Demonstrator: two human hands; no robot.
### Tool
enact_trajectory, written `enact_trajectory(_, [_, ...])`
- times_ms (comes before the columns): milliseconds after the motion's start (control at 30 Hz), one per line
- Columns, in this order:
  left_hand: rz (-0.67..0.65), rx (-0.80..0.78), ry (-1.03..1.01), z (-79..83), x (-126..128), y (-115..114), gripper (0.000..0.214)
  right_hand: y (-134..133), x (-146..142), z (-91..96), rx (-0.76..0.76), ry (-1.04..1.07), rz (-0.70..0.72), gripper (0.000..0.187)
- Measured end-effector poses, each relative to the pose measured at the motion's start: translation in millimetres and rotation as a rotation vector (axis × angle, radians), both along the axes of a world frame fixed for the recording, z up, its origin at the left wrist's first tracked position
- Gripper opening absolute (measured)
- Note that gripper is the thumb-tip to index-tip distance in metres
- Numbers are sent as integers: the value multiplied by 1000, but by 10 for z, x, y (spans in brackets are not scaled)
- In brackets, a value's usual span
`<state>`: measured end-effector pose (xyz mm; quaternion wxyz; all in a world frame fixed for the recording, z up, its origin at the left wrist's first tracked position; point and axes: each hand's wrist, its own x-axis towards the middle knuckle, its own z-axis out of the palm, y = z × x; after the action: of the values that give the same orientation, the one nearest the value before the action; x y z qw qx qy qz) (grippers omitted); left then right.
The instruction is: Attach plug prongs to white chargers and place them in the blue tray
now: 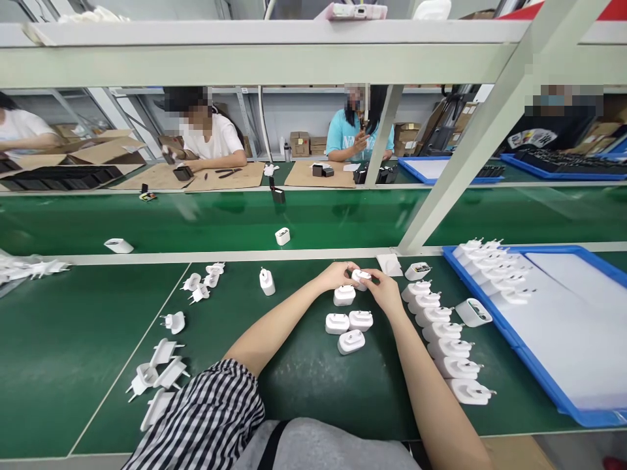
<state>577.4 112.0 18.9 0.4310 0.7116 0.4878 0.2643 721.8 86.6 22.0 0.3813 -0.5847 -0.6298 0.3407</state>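
Note:
Both my hands meet over the green table, gripping one white charger plug [361,277] between them. My left hand [337,274] pinches it from the left and my right hand [385,292] closes on it from the right. Just below them stand several finished white plugs [344,295] in a small cluster. To the right, a row of white plugs [443,329] with pins pointing right runs toward me.
A blue tray [539,375] with a white sheet and more plugs sits at the right. Loose white plug parts [161,372] lie at the left. A green conveyor [220,222] carries single pieces. Several people work across it. A slanted frame post [470,150] rises ahead.

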Motion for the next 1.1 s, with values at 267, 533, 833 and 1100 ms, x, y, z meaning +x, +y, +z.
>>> enact_trajectory(267, [186,-131,-85,-13,87,58,29,5,-15,-89,-134,208,-90,16])
enact_trajectory(533, [-51,-221,-197,42,55,41,61,-27,82,-21,-244,401,-33,14])
enact_trajectory(833, [-23,-57,272,207,68,-24,39,-2,107,-41,-106,257,8,17])
enact_trajectory(1100, [-5,28,241,166,-68,-55,42,-43,-56,-24,83,-75,100,17])
